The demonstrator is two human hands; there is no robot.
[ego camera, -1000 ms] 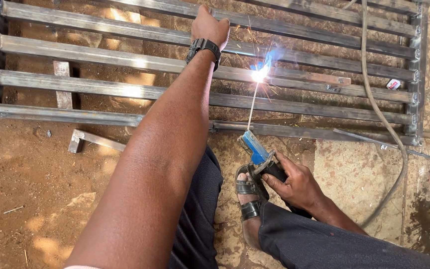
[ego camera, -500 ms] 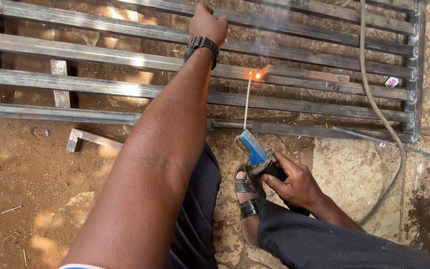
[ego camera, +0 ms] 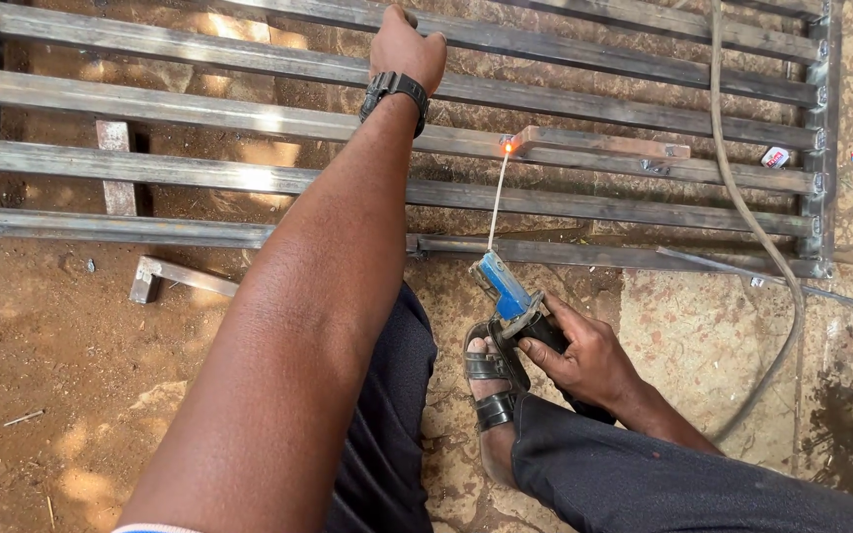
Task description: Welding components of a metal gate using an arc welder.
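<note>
A steel grille of long square bars (ego camera: 199, 178) lies flat on the ground. My left hand (ego camera: 405, 44), with a black watch on the wrist, reaches far forward and rests on one of its upper bars. My right hand (ego camera: 584, 355) grips the blue-headed welding electrode holder (ego camera: 507, 291) above my sandalled foot (ego camera: 491, 380). A thin welding rod (ego camera: 496, 202) runs up from the holder. Its tip touches the end of a short rusty flat piece (ego camera: 599, 145) lying on a bar, where a small orange glow (ego camera: 507, 148) shows.
A grey cable (ego camera: 757, 237) curves down across the grille's right end onto the concrete. A small angle offcut (ego camera: 175, 276) lies on the red soil at the left. A short steel block (ego camera: 116, 168) sits under the bars. Dark trousers cover my legs.
The bright blue-white arc seen a second ago has died down to a small orange glow at the rod tip. Both hands stay about where they were.
</note>
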